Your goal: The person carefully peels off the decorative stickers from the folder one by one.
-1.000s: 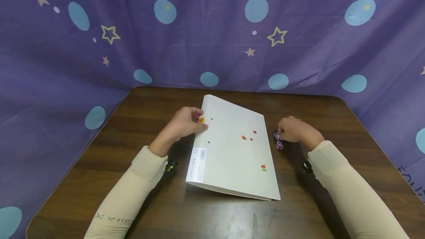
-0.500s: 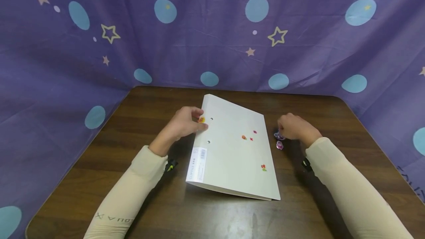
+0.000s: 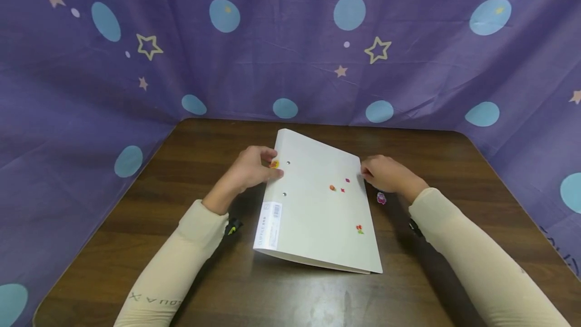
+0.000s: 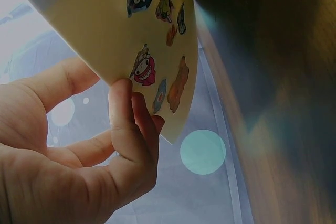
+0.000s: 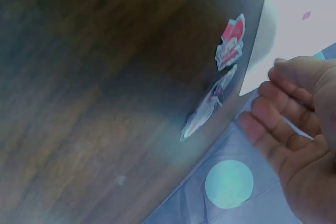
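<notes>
A white file folder (image 3: 317, 206) lies on the table with its spine side to the left, a few small flower stickers (image 3: 359, 229) on its cover. My left hand (image 3: 249, 168) grips the spine between thumb and fingers, beside an orange-yellow sticker (image 3: 274, 164). In the left wrist view, several cartoon stickers (image 4: 143, 69) show on the folder face near the fingers. My right hand (image 3: 386, 173) is at the folder's far right edge, thumb close to the index finger; I cannot tell whether it pinches anything. Two cut-out cartoon stickers, one red (image 5: 231, 40) and one purplish (image 5: 210, 103), lie near it.
The brown wooden table (image 3: 181, 226) has rounded far corners. Behind it hangs a purple curtain (image 3: 254, 64) with stars and blue spots. A printed label (image 3: 269, 226) runs along the folder's lower spine.
My right hand has moved left from the purple stickers to the folder's right edge, uncovering the table there. My left hand and the folder stay put.
</notes>
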Tool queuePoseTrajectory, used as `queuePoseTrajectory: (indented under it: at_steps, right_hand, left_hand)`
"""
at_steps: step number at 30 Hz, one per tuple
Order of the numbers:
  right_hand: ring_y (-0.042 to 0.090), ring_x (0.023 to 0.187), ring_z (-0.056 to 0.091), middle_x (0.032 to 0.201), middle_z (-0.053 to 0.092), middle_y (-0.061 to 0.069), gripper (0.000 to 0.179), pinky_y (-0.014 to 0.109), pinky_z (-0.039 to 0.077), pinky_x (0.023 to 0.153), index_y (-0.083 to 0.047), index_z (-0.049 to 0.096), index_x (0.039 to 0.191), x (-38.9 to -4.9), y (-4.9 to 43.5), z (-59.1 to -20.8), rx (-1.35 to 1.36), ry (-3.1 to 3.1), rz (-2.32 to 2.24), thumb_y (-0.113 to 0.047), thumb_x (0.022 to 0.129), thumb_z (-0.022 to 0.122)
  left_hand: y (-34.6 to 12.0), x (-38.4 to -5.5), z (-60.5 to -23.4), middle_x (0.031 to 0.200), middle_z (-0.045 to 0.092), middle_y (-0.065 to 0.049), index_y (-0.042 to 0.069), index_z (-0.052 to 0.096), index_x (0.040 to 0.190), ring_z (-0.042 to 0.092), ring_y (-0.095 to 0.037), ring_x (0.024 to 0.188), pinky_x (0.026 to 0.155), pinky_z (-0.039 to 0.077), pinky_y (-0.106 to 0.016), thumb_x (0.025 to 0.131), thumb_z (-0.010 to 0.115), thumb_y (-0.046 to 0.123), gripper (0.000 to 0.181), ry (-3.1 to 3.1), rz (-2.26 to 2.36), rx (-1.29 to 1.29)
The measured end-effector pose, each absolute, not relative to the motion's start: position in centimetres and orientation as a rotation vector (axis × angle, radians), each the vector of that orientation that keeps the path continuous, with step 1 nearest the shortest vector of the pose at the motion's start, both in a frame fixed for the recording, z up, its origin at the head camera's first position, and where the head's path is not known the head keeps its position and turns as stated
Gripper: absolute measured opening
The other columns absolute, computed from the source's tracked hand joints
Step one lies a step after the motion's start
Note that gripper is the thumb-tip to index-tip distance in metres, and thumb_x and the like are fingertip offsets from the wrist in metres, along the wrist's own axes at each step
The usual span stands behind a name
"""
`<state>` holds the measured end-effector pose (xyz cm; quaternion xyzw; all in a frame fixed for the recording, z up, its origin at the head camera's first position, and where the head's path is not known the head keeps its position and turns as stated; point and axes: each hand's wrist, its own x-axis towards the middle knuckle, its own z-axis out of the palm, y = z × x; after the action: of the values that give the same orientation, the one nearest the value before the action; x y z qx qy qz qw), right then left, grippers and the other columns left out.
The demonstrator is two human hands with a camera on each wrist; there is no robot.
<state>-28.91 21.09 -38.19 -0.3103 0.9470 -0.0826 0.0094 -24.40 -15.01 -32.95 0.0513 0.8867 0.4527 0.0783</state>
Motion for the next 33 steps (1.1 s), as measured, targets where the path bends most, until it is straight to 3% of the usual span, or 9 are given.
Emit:
queuePoseTrajectory:
  at_steps: [5, 11, 18, 28, 33]
  right_hand:
    - [0.018, 0.078, 0.055, 0.089, 0.063, 0.003, 0.003, 0.036, 0.052, 0.071, -0.007, 0.072, 0.096, -28.6, 20.4, -38.5, -1.061, 2.963, -0.312, -0.005, 0.095, 0.070]
    - [0.018, 0.091, 0.063, 0.098, 0.068, 0.002, 0.008, 0.040, 0.057, 0.085, -0.008, 0.075, 0.103, -28.3, 19.7, -38.7, -1.130, 2.936, -0.408, -0.009, 0.096, 0.072]
    - [0.016, 0.081, 0.059, 0.088, 0.064, -0.001, 0.004, 0.037, 0.055, 0.077, -0.011, 0.075, 0.095, -27.7, 18.5, -38.4, -1.252, 2.955, -0.253, -0.010, 0.097, 0.071]
    - [0.017, 0.070, 0.050, 0.077, 0.056, -0.001, 0.012, 0.035, 0.051, 0.069, -0.009, 0.071, 0.088, -27.4, 17.0, -38.3, -1.173, 2.978, -0.028, -0.012, 0.100, 0.067]
    - [0.018, 0.070, 0.053, 0.077, 0.058, 0.001, 0.013, 0.037, 0.053, 0.069, -0.009, 0.071, 0.087, -27.5, 16.5, -38.4, -1.129, 2.986, 0.024, -0.012, 0.099, 0.068]
  left_hand:
    - [-14.9, -24.5, -32.9, 0.126, 0.059, -0.017, 0.000, 0.060, 0.136, 0.065, -0.029, 0.096, 0.074, 0.060, -0.033, 0.085, 0.083, 0.009, 0.057, 2.652, 1.363, 0.155]
    - [-14.9, -24.4, -32.9, 0.126, 0.059, -0.018, -0.001, 0.059, 0.136, 0.064, -0.029, 0.096, 0.074, 0.060, -0.033, 0.085, 0.082, 0.009, 0.057, 2.647, 1.366, 0.157]
    - [-14.8, -24.4, -32.9, 0.126, 0.059, -0.018, -0.001, 0.059, 0.136, 0.063, -0.030, 0.098, 0.075, 0.061, -0.034, 0.085, 0.082, 0.009, 0.057, 2.651, 1.365, 0.164]
    - [-14.8, -24.2, -32.6, 0.124, 0.059, -0.018, -0.001, 0.059, 0.136, 0.063, -0.029, 0.098, 0.075, 0.060, -0.034, 0.086, 0.081, 0.008, 0.056, 2.650, 1.361, 0.155]
    - [-14.8, -24.1, -32.6, 0.123, 0.059, -0.019, -0.002, 0.059, 0.136, 0.063, -0.029, 0.098, 0.075, 0.061, -0.033, 0.086, 0.081, 0.008, 0.056, 2.654, 1.356, 0.163]
